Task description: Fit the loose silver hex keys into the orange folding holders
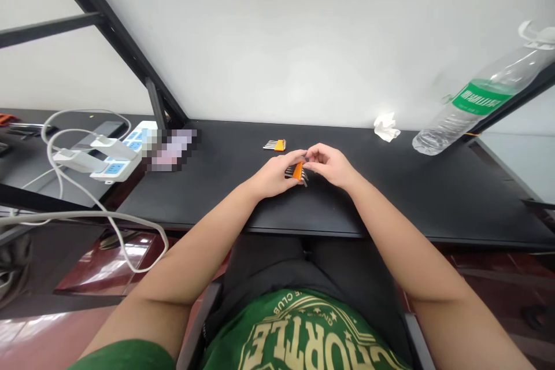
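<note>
My left hand (277,174) is closed around an orange holder of hex keys (298,171), gripping it between thumb and fingers just above the black desk. Metal keys stick out on both sides of the holder, some with bent ends. My right hand (329,163) meets it from the right, thumb and forefinger pinched at the upper keys. Its fingertips partly cover the key they grip. A second orange hex key set (276,145) lies flat on the desk behind my left hand.
A crumpled white tissue (386,127) and a clear plastic bottle with a green label (481,95) stand at the right. On the left are a blurred-out flat object (173,150), a white power strip (130,150) and looping white cables (87,212). A black metal frame (125,40) rises behind.
</note>
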{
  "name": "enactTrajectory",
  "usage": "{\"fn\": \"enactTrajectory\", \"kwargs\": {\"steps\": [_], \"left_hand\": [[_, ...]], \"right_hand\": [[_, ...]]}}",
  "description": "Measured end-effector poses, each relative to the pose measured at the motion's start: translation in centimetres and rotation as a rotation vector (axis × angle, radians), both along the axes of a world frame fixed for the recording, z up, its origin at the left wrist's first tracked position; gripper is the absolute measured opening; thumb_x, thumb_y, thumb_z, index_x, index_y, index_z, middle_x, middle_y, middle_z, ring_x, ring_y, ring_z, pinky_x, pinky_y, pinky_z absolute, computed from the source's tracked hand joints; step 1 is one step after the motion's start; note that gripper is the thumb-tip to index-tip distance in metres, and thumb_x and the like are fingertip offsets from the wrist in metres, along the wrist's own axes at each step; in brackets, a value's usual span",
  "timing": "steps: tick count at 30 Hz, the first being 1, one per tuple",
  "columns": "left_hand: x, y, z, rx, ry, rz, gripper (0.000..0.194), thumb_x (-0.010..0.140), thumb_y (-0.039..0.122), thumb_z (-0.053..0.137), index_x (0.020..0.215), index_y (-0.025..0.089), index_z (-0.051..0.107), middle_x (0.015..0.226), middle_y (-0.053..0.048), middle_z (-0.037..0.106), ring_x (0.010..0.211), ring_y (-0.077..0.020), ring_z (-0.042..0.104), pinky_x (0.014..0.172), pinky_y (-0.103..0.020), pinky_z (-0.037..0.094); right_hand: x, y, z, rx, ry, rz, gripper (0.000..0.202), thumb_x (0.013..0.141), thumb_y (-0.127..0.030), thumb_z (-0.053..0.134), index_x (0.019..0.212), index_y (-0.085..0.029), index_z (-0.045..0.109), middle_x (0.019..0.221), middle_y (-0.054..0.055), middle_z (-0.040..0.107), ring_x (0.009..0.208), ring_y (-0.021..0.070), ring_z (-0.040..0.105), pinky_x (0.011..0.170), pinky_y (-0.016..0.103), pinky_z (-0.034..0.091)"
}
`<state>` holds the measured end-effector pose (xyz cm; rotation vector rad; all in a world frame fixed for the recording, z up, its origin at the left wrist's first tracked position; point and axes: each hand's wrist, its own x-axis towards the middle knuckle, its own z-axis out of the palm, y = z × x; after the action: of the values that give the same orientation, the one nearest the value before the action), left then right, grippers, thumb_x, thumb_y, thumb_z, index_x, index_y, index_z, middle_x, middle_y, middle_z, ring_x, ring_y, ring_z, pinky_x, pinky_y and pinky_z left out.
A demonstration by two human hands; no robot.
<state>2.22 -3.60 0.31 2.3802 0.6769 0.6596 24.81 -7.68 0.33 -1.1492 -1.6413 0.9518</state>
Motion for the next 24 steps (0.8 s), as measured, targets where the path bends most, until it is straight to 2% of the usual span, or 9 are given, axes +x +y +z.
{"fn": "enactTrajectory", "kwargs": {"steps": [4,8,16,20,24], "left_hand": [[0.1,-0.3,0.1,0.013,0.008,-0.005,0.069,0.086,0.024,0.073,0.151,0.028,0.051,0.144,-0.006,0.068,0.128,-0.0256,0.068,0.103,-0.034,0.058],[0.1,-0.4,0.1,0.063,0.005,-0.034,0.068,0.086,0.020,0.071,0.152,0.025,0.053,0.145,-0.007,0.067,0.129,-0.0256,0.067,0.109,-0.036,0.055],[0.2,-0.4,-0.2,0.111,-0.064,-0.060,0.064,0.089,0.018,0.069,0.151,0.024,0.055,0.143,-0.009,0.068,0.129,-0.0254,0.067,0.112,-0.037,0.053],[0.2,-0.2,-0.6,0.149,-0.094,-0.094,0.064,0.089,0.016,0.069,0.151,0.028,0.055,0.139,-0.007,0.070,0.125,-0.0235,0.069,0.109,-0.037,0.055],[0.2,0.0,-1.2,0.168,-0.087,-0.070,0.068,0.091,0.019,0.070,0.155,0.028,0.050,0.142,-0.008,0.068,0.127,-0.0239,0.067,0.110,-0.037,0.055]], "right_hand": [[-0.2,0.4,-0.6,-0.268,0.203,0.055,0.044,0.075,-0.048,0.088,0.087,-0.024,0.054,0.076,-0.004,0.056,0.064,0.0129,0.050,0.059,0.028,0.041],[-0.4,0.5,-0.6,-0.396,0.316,0.128,0.050,0.071,-0.049,0.093,0.088,-0.022,0.054,0.071,-0.005,0.056,0.059,0.0108,0.049,0.054,0.025,0.036],[0.4,0.7,-0.9,-0.479,0.468,0.224,0.051,0.070,-0.047,0.095,0.093,-0.022,0.057,0.074,-0.005,0.061,0.061,0.0108,0.055,0.058,0.026,0.044],[0.5,0.8,-1.2,-0.476,0.462,0.200,0.049,0.072,-0.045,0.095,0.094,-0.022,0.057,0.072,-0.005,0.060,0.060,0.0108,0.055,0.057,0.025,0.044],[0.2,0.7,-1.2,-0.460,0.414,0.159,0.048,0.073,-0.048,0.093,0.093,-0.022,0.058,0.071,-0.004,0.061,0.059,0.0110,0.055,0.056,0.025,0.046]]}}
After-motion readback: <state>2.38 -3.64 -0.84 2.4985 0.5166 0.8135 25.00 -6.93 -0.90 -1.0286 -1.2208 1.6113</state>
